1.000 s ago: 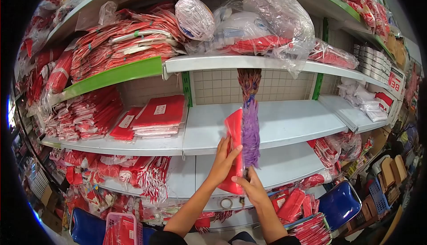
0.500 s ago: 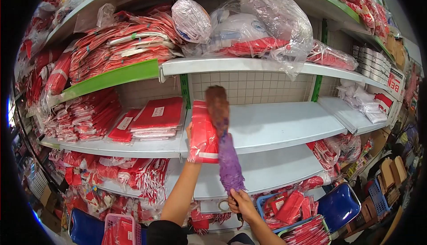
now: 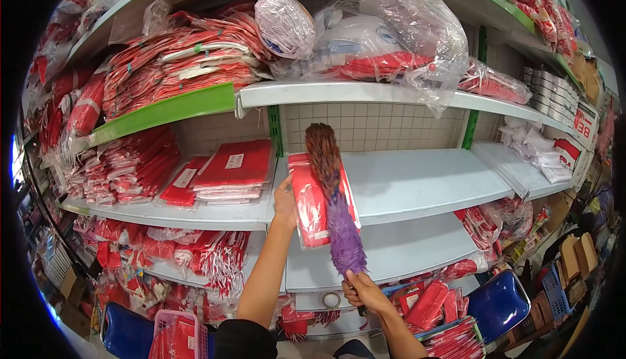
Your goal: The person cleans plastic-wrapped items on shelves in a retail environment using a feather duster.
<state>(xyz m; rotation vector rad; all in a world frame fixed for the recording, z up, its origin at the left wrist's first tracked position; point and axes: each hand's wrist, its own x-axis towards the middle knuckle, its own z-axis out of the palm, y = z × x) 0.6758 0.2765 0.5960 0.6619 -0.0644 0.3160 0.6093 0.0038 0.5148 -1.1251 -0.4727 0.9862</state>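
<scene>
Left hand point(image 3: 285, 197): raised to the front edge of the middle shelf point(image 3: 424, 183), grasping the left edge of a flat red packet point(image 3: 312, 206). The packet is a rectangular fold of red cloth sealed in glossy, wrinkled clear film. It is held nearly upright, and its lower part hangs below the shelf's front edge, near the shelf's left end.

Right hand point(image 3: 364, 290): lower down, clenched around the handle of a duster point(image 3: 344, 241). The duster is a long, soft plume that is shaggy purple along its lower length and mottled brown at its rounded tip. It slants up and to the left and crosses in front of the packet. Whether it touches the film cannot be told.

The middle shelf is a smooth, pale, curved metal board backed by a white square-grid panel point(image 3: 378, 127). On the neighbouring shelf to the left lie flat stacked red packs point(image 3: 231, 166) bearing white labels. The shelf above carries bulging, crumpled clear bags point(image 3: 391, 26) near its front edge, and to their left are banded bundles of red goods behind a green edge strip point(image 3: 163, 111). A roll of tape point(image 3: 331, 299) sits on the lowest shelf's front edge, just left of the right hand. Below are a blue plastic chair point(image 3: 499, 300) and a pink slatted basket point(image 3: 176, 336).
</scene>
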